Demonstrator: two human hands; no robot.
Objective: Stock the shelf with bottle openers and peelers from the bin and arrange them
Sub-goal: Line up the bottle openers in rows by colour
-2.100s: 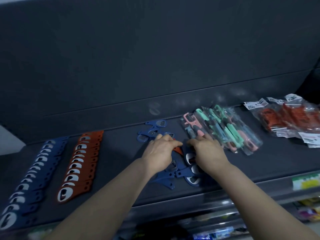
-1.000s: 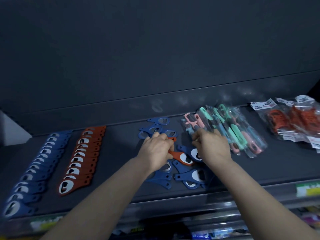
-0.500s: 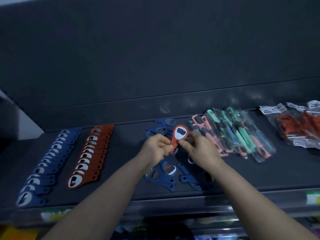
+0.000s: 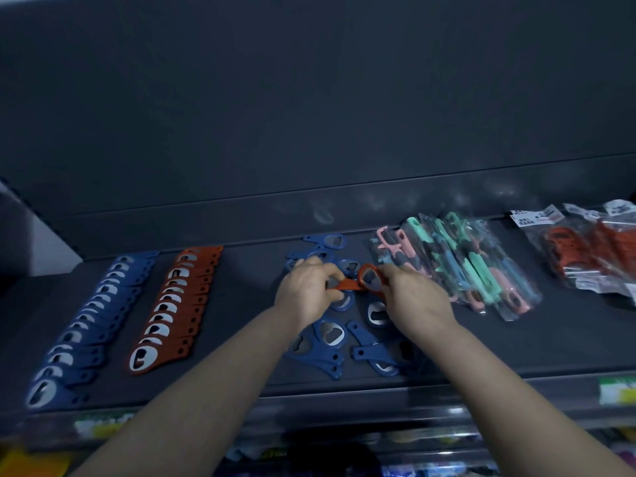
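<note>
An orange bottle opener (image 4: 365,280) is held just above the dark shelf (image 4: 247,287). My left hand (image 4: 308,290) pinches its handle and my right hand (image 4: 413,301) grips its round head. Under both hands lies a loose heap of blue bottle openers (image 4: 330,335). At the left, a neat row of blue openers (image 4: 86,325) runs beside a neat row of orange openers (image 4: 175,304). Bagged peelers (image 4: 461,263) in pink, mint and blue lie right of my hands.
Clear bags of orange items (image 4: 592,253) with white labels sit at the far right. A dark back wall (image 4: 309,115) rises behind the shelf. Price tags (image 4: 616,390) line the front edge, with lower shelves of goods below.
I picked the orange opener out of the blue heap; it stood upright half a second ago and now lies tilted flatter between both hands, lower and to the right.
</note>
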